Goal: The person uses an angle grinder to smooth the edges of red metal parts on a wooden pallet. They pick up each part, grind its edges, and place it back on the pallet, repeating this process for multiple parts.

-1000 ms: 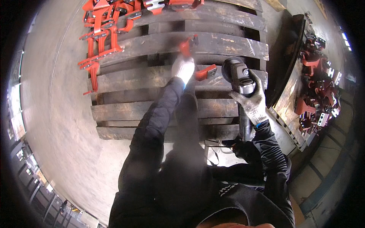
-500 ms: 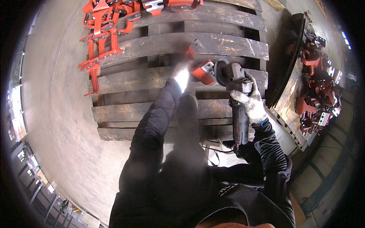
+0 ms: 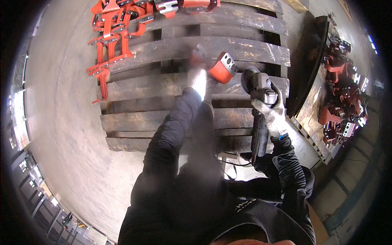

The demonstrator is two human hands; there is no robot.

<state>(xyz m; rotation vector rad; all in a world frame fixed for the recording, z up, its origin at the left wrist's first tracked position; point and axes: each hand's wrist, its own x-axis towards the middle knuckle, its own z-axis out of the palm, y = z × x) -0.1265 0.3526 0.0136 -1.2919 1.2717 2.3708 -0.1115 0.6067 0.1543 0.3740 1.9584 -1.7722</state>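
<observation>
My right hand, in a grey-white glove, is closed around the head end of a black and grey angle grinder. Its round disc stands just to the right of a red metal bracket, with a small gap between them. The bracket's bare metal end face has several dark holes. My left hand is at the bracket's left side and holds it; strong glare and haze wash out its fingers. Another part of the bracket farther left is blurred.
A slatted wooden pallet lies under the work. Several red brackets are heaped at its far left. On the right, more red and bare metal brackets lie on another wooden surface. The grinder's cord runs near my legs.
The grinder has shifted right, so its disc is now apart from the bracket. In my left hand the bracket has turned, showing more of its holed metal face.
</observation>
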